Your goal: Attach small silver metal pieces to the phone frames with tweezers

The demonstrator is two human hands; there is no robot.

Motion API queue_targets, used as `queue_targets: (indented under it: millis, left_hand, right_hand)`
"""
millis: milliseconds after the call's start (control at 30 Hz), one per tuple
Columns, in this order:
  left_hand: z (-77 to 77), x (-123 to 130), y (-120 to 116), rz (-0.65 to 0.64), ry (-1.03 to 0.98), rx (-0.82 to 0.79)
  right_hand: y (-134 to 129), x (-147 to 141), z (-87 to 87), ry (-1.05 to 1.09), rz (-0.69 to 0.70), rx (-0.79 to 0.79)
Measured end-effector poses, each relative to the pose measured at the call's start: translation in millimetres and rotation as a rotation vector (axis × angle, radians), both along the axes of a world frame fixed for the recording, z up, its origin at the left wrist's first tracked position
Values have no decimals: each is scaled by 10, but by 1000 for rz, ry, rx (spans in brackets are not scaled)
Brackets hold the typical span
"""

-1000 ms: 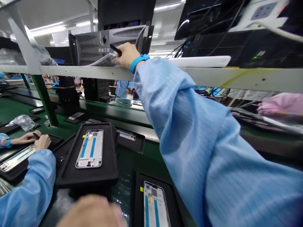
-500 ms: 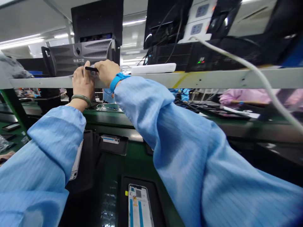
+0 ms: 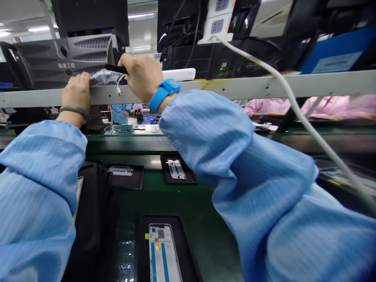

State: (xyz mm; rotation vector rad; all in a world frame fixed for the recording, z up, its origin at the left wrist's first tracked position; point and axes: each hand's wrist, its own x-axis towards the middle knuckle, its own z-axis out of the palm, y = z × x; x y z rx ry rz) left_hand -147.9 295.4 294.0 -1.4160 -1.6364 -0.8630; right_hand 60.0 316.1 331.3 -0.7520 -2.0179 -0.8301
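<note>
Up at the shelf edge, my left hand, with a green bangle at the wrist, has its fingers closed at the left end of a crumpled clear plastic bag. Just to the right, my right hand wears a blue wrist strap and is closed on a thin black strip pointing left. A white cable end with a small plug dangles below the strip, by my right fingers. Whether those fingers also hold the cable is hidden.
A white shelf rail crosses ahead, bearing a grey computer case and a power strip. A thick white cord droops right. Below, black trays hold phone frames. People in pink sleeves sit beyond.
My hands have moved apart; the plastic bag and white cable end now show between them. The view has shifted right, bringing another tray with a phone frame into sight.
</note>
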Motion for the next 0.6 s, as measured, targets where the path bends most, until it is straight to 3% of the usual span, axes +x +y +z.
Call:
queue_targets:
  millis: [100,267,433,600]
  left_hand:
    - [-9,-23,-68,5,38,-1]
    - [-41,-34,-176,-22,121,-58]
    - [-57,-102,-180,-55,144,-66]
    - [-37,-172,-236,-119,76,-47]
  right_hand:
    - [-143,141,-66,-32,1,22]
    - [-256,523,-374,-26,49,48]
    - [-407,1082,-675,128,161,153]
    - [-810,1765,-1001,171,203,274]
